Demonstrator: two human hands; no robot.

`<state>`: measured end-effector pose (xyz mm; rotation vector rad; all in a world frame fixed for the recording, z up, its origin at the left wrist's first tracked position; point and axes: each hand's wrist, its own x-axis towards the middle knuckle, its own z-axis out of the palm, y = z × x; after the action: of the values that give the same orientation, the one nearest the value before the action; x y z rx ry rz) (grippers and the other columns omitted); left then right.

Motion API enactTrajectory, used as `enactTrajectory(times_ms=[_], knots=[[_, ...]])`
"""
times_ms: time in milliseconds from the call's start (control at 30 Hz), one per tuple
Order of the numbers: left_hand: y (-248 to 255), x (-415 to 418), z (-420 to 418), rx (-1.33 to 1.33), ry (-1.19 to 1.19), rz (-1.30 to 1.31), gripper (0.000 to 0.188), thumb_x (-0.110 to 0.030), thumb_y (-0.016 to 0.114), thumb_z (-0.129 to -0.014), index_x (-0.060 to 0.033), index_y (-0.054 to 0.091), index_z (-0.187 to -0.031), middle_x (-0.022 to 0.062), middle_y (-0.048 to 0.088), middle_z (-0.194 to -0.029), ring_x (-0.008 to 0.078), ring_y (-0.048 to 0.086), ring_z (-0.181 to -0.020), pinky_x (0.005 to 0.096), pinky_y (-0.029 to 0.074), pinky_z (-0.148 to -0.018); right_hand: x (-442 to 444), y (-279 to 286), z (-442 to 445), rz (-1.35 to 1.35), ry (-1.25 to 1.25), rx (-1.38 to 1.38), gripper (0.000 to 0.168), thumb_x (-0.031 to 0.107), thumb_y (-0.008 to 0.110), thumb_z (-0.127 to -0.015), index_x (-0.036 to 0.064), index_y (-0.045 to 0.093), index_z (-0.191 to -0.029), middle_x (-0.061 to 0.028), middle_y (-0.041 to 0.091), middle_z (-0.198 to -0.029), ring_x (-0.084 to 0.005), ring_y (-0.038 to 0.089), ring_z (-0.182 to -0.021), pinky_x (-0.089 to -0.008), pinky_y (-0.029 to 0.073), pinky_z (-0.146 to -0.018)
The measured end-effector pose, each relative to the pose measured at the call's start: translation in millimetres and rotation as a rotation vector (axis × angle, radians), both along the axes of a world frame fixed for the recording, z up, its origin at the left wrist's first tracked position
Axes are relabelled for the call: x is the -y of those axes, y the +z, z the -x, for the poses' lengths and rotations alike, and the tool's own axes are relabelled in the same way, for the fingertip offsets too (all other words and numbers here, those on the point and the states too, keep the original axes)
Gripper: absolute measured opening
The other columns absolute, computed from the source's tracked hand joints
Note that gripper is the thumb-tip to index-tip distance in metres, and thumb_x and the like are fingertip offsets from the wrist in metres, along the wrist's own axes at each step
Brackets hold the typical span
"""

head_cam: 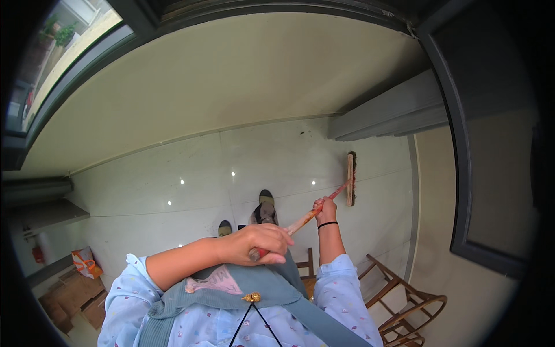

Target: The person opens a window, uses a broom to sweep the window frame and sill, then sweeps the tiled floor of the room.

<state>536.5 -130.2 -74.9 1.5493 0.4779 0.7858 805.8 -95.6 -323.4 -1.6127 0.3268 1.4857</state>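
Note:
A long-handled push broom (351,180) has its narrow wooden head on the pale tiled floor (277,160), right of my shoes, with dark bristles along its far right side. My left hand (266,245) is closed around the top end of the red and bare-wood handle, in front of my apron. Farther down the shaft, nearer the head, my right hand (325,209) grips it, with a black band on the wrist. Small dark specks of debris (302,132) lie on the floor near the wall.
A beige wall (243,73) runs across the front under a dark window frame. A grey curtain (390,108) hangs at right, below an open window sash (459,173). Wooden chairs (390,284) stand behind at right. Cardboard boxes (71,295) and an orange-and-white bag (86,262) are at lower left.

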Motion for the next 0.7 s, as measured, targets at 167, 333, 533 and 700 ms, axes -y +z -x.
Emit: enactTrajectory(times_ms=[167, 333, 533, 700], knots=[[-41, -31, -30, 0.001, 0.238, 0.158, 0.012, -0.002, 0.058, -0.082, 0.0012, 0.055, -0.071, 0.0111, 0.06, -0.076, 0.0268, 0.061, -0.085, 0.0407, 0.045, -0.089, -60, -59, -18, 0.077, 0.157, 0.103, 0.006, 0.003, 0.037, -0.081, 0.002, 0.039, -0.075, -0.0103, 0.041, -0.057, -0.0208, 0.043, -0.045, -0.0346, 0.037, -0.04], [16, -37, 23, -0.265, 0.418, 0.033, 0.011, -0.001, 0.057, -0.078, -0.0004, 0.055, -0.067, 0.0116, 0.063, -0.076, 0.0241, 0.064, -0.078, 0.0386, 0.048, -0.083, -65, -40, 87, -0.061, 0.314, -0.089, 0.01, 0.007, 0.04, -0.078, 0.009, 0.039, -0.068, -0.0093, 0.043, -0.06, -0.0206, 0.044, -0.049, -0.0353, 0.038, -0.042], [121, -12, 57, -0.545, 0.696, -0.074, 0.018, -0.01, 0.062, -0.07, -0.0073, 0.052, -0.056, 0.0037, 0.058, -0.057, 0.0202, 0.064, -0.06, 0.036, 0.053, -0.068, -41, 28, 221, -0.015, 0.506, -0.351, 0.011, 0.003, 0.046, -0.081, 0.003, 0.042, -0.071, -0.0073, 0.044, -0.061, -0.0206, 0.048, -0.051, -0.0345, 0.043, -0.044], [178, -9, 54, -0.54, 0.61, -0.18, 0.024, -0.014, 0.062, -0.074, -0.0096, 0.05, -0.054, 0.001, 0.058, -0.057, 0.0187, 0.065, -0.062, 0.0343, 0.053, -0.066, -41, 118, 227, -0.02, 0.419, -0.505, 0.013, 0.0, 0.046, -0.083, 0.0, 0.04, -0.072, -0.0069, 0.042, -0.063, -0.0178, 0.045, -0.053, -0.0312, 0.043, -0.05]])
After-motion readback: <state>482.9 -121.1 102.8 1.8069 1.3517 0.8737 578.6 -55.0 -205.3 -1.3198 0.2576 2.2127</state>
